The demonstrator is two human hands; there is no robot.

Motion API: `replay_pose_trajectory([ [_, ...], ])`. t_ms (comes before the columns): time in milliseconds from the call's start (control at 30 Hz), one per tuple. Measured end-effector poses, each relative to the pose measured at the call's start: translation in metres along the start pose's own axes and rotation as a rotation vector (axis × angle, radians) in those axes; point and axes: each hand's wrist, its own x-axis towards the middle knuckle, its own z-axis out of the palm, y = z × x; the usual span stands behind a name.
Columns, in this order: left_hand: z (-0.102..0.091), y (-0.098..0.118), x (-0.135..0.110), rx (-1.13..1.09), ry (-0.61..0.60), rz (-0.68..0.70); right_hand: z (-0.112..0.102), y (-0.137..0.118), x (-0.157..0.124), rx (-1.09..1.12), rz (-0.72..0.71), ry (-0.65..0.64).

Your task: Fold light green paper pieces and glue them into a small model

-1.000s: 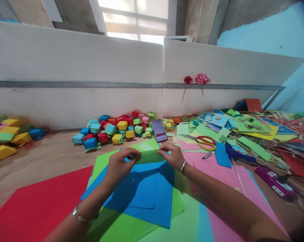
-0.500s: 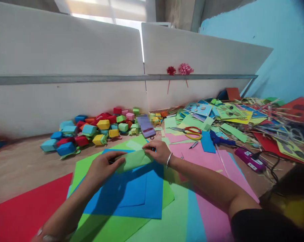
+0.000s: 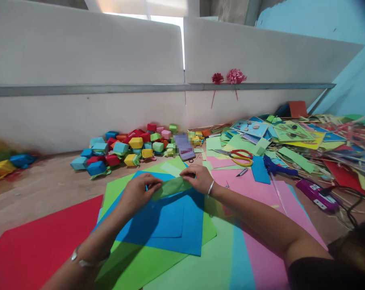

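Blue paper [image 3: 192, 227] below, green strip [image 3: 172, 187] between grips [image 3: 138, 191] [image 3: 202, 180]

Gripped ends of the green paper strip [image 3: 172, 187] partly covered by the left hand [image 3: 138, 190] and right hand [image 3: 200, 179]; phone [image 3: 182, 146] partly pixelated, its screen unreadable. Red sheet [image 3: 49, 237] runs out of view at left and bottom, black sleeve [image 3: 315, 274] cut off below. Yellow blocks [image 3: 2, 168] far left, blurred and clipped by the edge; sticks [image 3: 356, 151] at right too smeared to count.
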Motion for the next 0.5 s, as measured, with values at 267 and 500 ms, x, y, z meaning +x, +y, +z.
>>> replay_pose_trajectory([
  [267, -0.006, 0.006, -0.003, -0.058, -0.073, -0.107, -0.001, -0.001, 0.0, -0.015, 0.046, -0.071],
  [500, 0.003, -0.008, 0.002, -0.121, -0.195, -0.238, 0.009, 0.008, -0.002, -0.08, 0.103, -0.209],
])
